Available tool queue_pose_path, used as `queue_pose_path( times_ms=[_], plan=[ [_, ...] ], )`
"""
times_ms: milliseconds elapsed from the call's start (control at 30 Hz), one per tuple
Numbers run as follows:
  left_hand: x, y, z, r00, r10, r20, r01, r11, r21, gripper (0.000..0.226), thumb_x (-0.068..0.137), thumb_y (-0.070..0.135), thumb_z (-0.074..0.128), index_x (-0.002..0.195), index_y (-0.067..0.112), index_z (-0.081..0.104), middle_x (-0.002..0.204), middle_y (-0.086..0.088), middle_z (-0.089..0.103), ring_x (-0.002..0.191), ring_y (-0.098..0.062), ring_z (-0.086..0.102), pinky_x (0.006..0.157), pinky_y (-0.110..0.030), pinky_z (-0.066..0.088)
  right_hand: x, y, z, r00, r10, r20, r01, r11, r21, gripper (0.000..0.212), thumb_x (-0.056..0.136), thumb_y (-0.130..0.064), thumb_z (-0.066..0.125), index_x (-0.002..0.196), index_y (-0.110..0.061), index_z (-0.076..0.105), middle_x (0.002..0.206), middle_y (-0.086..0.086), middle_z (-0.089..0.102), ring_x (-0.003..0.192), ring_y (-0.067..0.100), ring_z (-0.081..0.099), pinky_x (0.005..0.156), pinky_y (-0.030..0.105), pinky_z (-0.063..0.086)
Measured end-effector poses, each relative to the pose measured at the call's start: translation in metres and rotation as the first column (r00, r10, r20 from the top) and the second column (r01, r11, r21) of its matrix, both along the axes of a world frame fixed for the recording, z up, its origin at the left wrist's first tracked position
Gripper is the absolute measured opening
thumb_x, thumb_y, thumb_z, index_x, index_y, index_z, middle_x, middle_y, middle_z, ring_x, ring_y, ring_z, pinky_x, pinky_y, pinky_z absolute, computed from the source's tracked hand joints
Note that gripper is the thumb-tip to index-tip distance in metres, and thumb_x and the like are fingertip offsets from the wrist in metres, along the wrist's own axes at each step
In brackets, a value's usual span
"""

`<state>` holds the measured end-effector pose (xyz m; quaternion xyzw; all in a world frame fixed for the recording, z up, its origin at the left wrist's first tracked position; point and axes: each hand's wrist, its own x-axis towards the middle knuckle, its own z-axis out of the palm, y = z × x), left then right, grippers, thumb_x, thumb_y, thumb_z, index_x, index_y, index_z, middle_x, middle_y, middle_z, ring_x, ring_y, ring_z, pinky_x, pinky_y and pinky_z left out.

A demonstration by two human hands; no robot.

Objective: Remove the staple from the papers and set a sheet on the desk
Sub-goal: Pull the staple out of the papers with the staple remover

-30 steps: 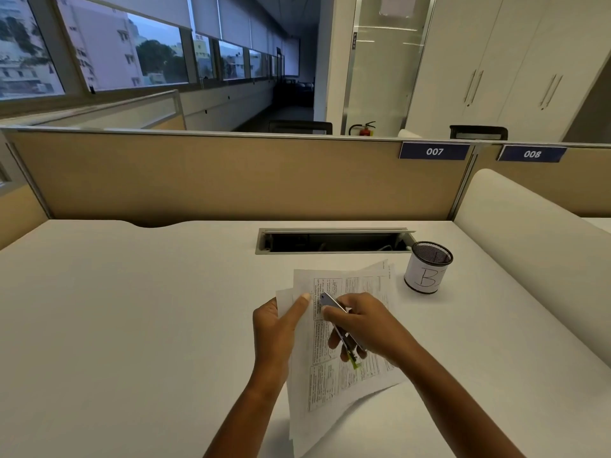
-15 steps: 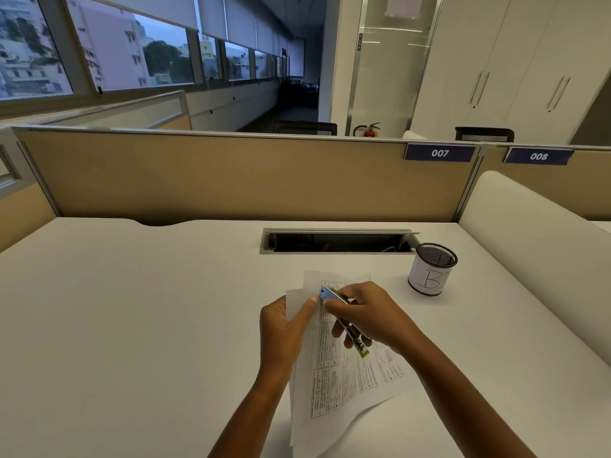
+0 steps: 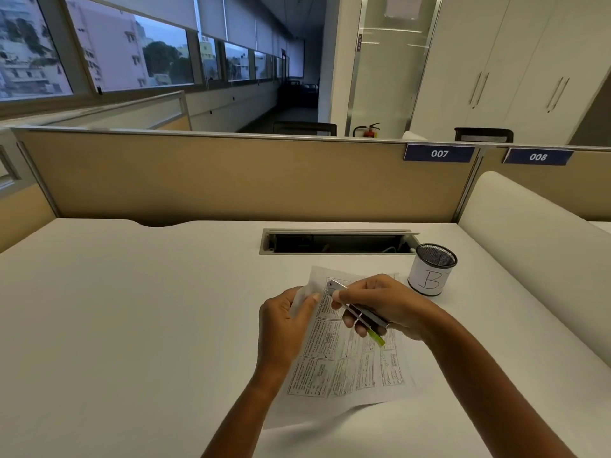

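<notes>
Printed papers (image 3: pixel 347 365) are held over the white desk (image 3: pixel 132 325), slanting toward me. My left hand (image 3: pixel 284 325) pinches their upper left corner, thumb on top. My right hand (image 3: pixel 383 305) grips a slim metal staple remover (image 3: pixel 357 314) with a green end, its silver tip resting on the sheet near the top corner, close to my left thumb. The staple itself is too small to make out.
A black mesh pen cup (image 3: pixel 431 274) wrapped in paper marked "B" stands just right of my hands. An open cable slot (image 3: pixel 337 242) lies behind the papers. A tan partition (image 3: pixel 231 180) closes the far edge and a white divider (image 3: pixel 535 233) the right side.
The papers and both hands have sunk lower toward the desk. The far top edge of the sheets has flattened. The tool tip stays at the top corner.
</notes>
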<state>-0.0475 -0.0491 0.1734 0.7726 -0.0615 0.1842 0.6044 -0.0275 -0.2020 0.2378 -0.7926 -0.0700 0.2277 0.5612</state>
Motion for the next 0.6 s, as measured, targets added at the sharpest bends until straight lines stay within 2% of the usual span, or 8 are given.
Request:
queue_pose_path(
  times_ms=[100, 167, 233, 300, 400, 467, 533, 600],
  plan=[
    [-0.009, 0.005, -0.015, 0.999, 0.001, -0.053, -0.004, 0.998, -0.066, 0.021, 0.08, 0.014, 0.061, 0.069, 0.032, 0.063, 0.055, 0.02, 0.067, 0.061, 0.001, 0.064, 0.051, -0.01, 0.049, 0.016, -0.024, 0.017, 0.97, -0.227, -0.086, 0.242, 0.933, 0.267, 0.023, 0.091, -0.026, 0.047, 0.077, -0.01, 0.057, 0.05, -0.002, 0.053, 0.035, 0.005, 0.047, 0.033, 0.013, 0.037],
    [-0.012, 0.011, -0.024, 0.989, 0.057, -0.134, -0.084, 0.976, -0.203, 0.021, 0.079, 0.01, 0.063, 0.066, 0.027, 0.065, 0.053, 0.018, 0.068, 0.054, -0.001, 0.063, 0.047, -0.008, 0.047, 0.021, -0.041, 0.029, 0.96, -0.266, -0.093, 0.282, 0.911, 0.302, 0.025, 0.092, -0.028, 0.045, 0.08, -0.009, 0.055, 0.048, -0.001, 0.054, 0.035, 0.006, 0.047, 0.031, 0.013, 0.037],
    [-0.009, 0.014, -0.026, 0.971, 0.086, -0.222, -0.156, 0.934, -0.321, 0.013, 0.08, 0.014, 0.062, 0.067, 0.018, 0.065, 0.059, 0.007, 0.069, 0.052, -0.007, 0.064, 0.045, -0.014, 0.049, 0.016, -0.044, 0.03, 0.968, -0.226, -0.106, 0.246, 0.936, 0.252, 0.025, 0.091, -0.028, 0.044, 0.084, -0.008, 0.055, 0.05, -0.001, 0.057, 0.037, 0.007, 0.049, 0.033, 0.014, 0.038],
    [-0.005, 0.012, -0.021, 0.96, 0.069, -0.27, -0.175, 0.902, -0.394, 0.009, 0.081, 0.017, 0.06, 0.072, 0.017, 0.063, 0.071, -0.002, 0.068, 0.061, -0.016, 0.066, 0.048, -0.021, 0.052, 0.007, -0.034, 0.02, 0.981, -0.173, -0.093, 0.187, 0.968, 0.167, 0.025, 0.092, -0.028, 0.043, 0.087, -0.008, 0.057, 0.056, 0.0, 0.059, 0.04, 0.007, 0.051, 0.036, 0.014, 0.04],
    [-0.002, 0.002, -0.012, 0.955, 0.016, -0.296, -0.163, 0.862, -0.48, 0.01, 0.082, 0.017, 0.058, 0.074, 0.02, 0.062, 0.074, -0.001, 0.068, 0.063, -0.015, 0.066, 0.047, -0.018, 0.053, -0.006, -0.007, -0.002, 0.987, -0.159, 0.01, 0.16, 0.987, -0.034, 0.02, 0.091, -0.028, 0.047, 0.083, -0.015, 0.06, 0.066, 0.0, 0.063, 0.043, 0.004, 0.053, 0.04, 0.013, 0.039],
    [-0.001, -0.005, -0.009, 0.941, -0.015, -0.337, -0.182, 0.82, -0.542, 0.01, 0.083, 0.015, 0.057, 0.078, 0.021, 0.062, 0.076, 0.0, 0.068, 0.066, -0.017, 0.066, 0.048, -0.02, 0.055, -0.012, 0.01, -0.015, 0.981, -0.165, 0.101, 0.175, 0.979, -0.1, 0.014, 0.087, -0.03, 0.056, 0.084, -0.018, 0.059, 0.069, -0.002, 0.063, 0.044, 0.002, 0.055, 0.039, 0.012, 0.038],
    [0.0, -0.011, -0.007, 0.921, -0.046, -0.386, -0.217, 0.762, -0.611, 0.008, 0.084, 0.013, 0.056, 0.086, 0.017, 0.063, 0.082, -0.003, 0.068, 0.072, -0.022, 0.066, 0.055, -0.027, 0.057, -0.018, 0.024, -0.026, 0.966, -0.159, 0.202, 0.189, 0.972, -0.139, 0.03, 0.079, -0.033, 0.065, 0.099, -0.012, 0.058, 0.075, -0.004, 0.061, 0.055, 0.006, 0.059, 0.039, 0.009, 0.039],
    [0.001, -0.014, -0.005, 0.906, -0.079, -0.416, -0.25, 0.693, -0.677, 0.012, 0.084, 0.011, 0.057, 0.095, 0.011, 0.062, 0.087, -0.007, 0.068, 0.076, -0.026, 0.066, 0.057, -0.03, 0.058, -0.024, 0.033, -0.035, 0.941, -0.143, 0.308, 0.217, 0.95, -0.225, 0.055, 0.072, -0.037, 0.071, 0.116, -0.012, 0.05, 0.096, -0.002, 0.059, 0.079, 0.013, 0.06, 0.047, 0.005, 0.042]
  ],
)
